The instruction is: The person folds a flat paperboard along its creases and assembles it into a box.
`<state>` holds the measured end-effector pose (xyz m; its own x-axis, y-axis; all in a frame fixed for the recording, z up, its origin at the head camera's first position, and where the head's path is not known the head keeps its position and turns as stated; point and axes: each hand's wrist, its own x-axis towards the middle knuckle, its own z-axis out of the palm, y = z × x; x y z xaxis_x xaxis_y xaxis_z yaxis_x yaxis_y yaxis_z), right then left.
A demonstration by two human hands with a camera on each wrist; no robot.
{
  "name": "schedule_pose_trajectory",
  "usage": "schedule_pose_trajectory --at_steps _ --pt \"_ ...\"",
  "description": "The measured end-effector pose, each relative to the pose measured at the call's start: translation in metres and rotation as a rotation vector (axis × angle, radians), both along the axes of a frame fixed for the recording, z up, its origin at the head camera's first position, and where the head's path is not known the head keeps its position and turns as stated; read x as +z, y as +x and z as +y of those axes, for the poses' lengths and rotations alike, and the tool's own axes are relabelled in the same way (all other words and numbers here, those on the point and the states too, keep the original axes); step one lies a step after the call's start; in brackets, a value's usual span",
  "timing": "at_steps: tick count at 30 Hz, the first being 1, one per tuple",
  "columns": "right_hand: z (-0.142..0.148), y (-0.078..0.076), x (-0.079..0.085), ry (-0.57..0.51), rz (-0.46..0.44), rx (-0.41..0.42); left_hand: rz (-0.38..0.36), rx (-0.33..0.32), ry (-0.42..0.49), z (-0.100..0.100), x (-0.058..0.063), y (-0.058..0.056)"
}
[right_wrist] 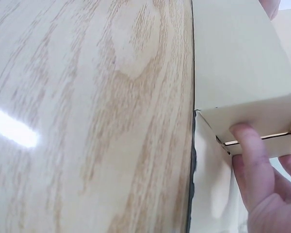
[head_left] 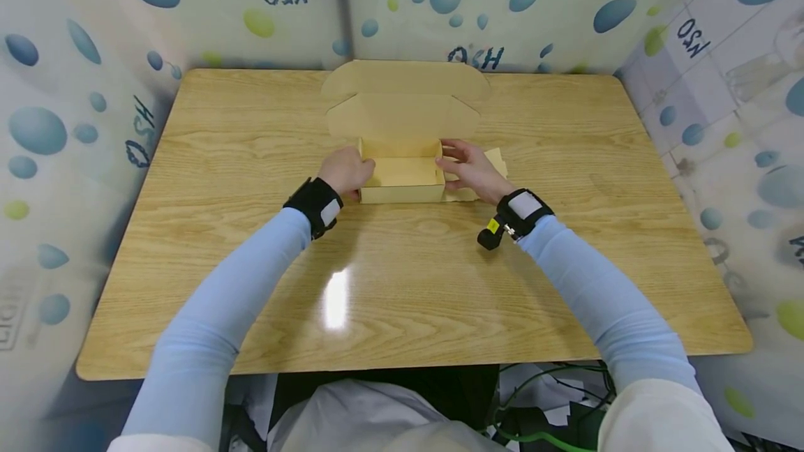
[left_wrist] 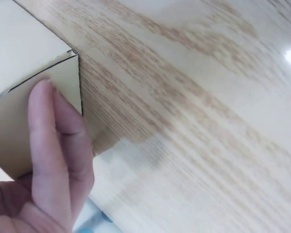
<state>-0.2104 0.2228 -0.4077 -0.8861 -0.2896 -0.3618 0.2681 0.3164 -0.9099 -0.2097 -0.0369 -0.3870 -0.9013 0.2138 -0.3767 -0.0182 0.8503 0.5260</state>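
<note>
A pale yellow cardboard box (head_left: 402,194) stands on the table with its tray part upright and its lid (head_left: 403,116) raised at the back. My left hand (head_left: 345,171) grips the left end wall, thumb over the top edge into the box; in the left wrist view its fingers (left_wrist: 47,126) lie flat against the outside. At the right end, my right hand (head_left: 472,169) holds the end wall from above. The right wrist view shows one finger (right_wrist: 252,150) pressing this wall just beside a slot, with others around a narrow folded strip. A loose flap (head_left: 496,160) spreads out beneath that hand.
The wooden table (head_left: 414,284) extends around the box on all sides. Patterned sheets (head_left: 402,12) hang along its back and both sides. Green and black cables (head_left: 546,375) run below the front edge, near the right arm.
</note>
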Motion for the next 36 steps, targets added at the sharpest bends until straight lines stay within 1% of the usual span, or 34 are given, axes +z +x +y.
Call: schedule_pose_trajectory --at_steps 3,9,16,22,27,36 --pt "-0.0004 0.0004 0.0003 0.001 0.001 -0.001 -0.005 0.0 -0.002 -0.0006 -0.0008 -0.0015" --pt "-0.0009 0.0008 0.0006 0.003 0.002 -0.005 0.026 -0.038 -0.012 -0.0012 -0.0001 -0.0021" --pt "-0.0015 0.0006 0.0015 0.002 0.003 -0.003 -0.005 0.009 0.015 -0.0029 -0.0054 -0.0044" --pt "-0.0017 0.0009 0.0017 0.006 0.009 -0.002 0.018 0.01 0.038 -0.0034 -0.0083 -0.0054" --pt "-0.0031 0.0017 0.0023 0.022 0.021 0.011 0.032 -0.006 -0.009 -0.0013 -0.0069 -0.0048" --pt "-0.0009 0.0027 0.006 0.051 0.026 0.026 0.04 0.014 -0.045 0.0045 -0.0053 -0.0027"
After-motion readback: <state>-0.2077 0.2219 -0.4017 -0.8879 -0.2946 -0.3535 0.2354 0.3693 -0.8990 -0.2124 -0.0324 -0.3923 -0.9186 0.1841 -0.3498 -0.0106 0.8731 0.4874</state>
